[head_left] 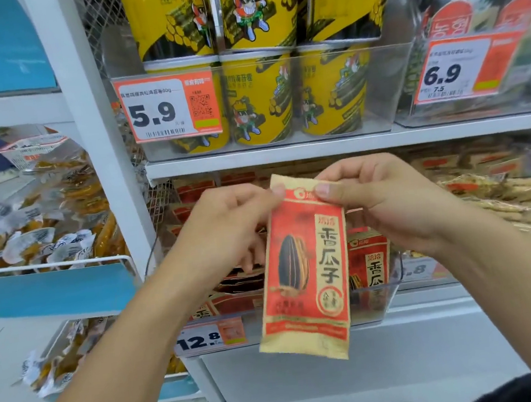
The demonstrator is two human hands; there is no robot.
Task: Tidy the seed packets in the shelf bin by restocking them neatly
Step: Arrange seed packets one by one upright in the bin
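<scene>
**shelfnoob:** ok so what's actually going on here, are you mid-restock or just admiring the snack?

**me:** mid-restock lol. I've got one seed packet (303, 265) up in front of the shelf, hanging upright, label facing me. My left hand (227, 227) pinches the top left corner and my right hand (384, 202) pinches the top edge just beside it, thumb on the front. Neither hand is spread, both are clamped on that top seal.

**shelfnoob:** and the bin?

**me:** clear shelf bin (392, 289) right behind and below the packet, on the lower shelf with the 12.8 price tag (211, 337) stuck on its front. There are more packets in the bin (369, 265). One on the right stands upright, the ones behind my left hand look slumped and overlapping, though my hands block a lot of it, so I can't tell how bad the pile is.

**shelfnoob:** so what step would you call this?

**me:** I'd say squaring up one packet before it goes back in. Plenty still left to do, judging by that messy left side.

**shelfnoob:** next move?

**me:** probably lower it straight down into the bin, face out, lined up with the upright one. Needs a gap first though, so the slumped ones may need nudging back. Thin floppy bag, so I'd keep hold of the top till the bottom is seated.
</scene>
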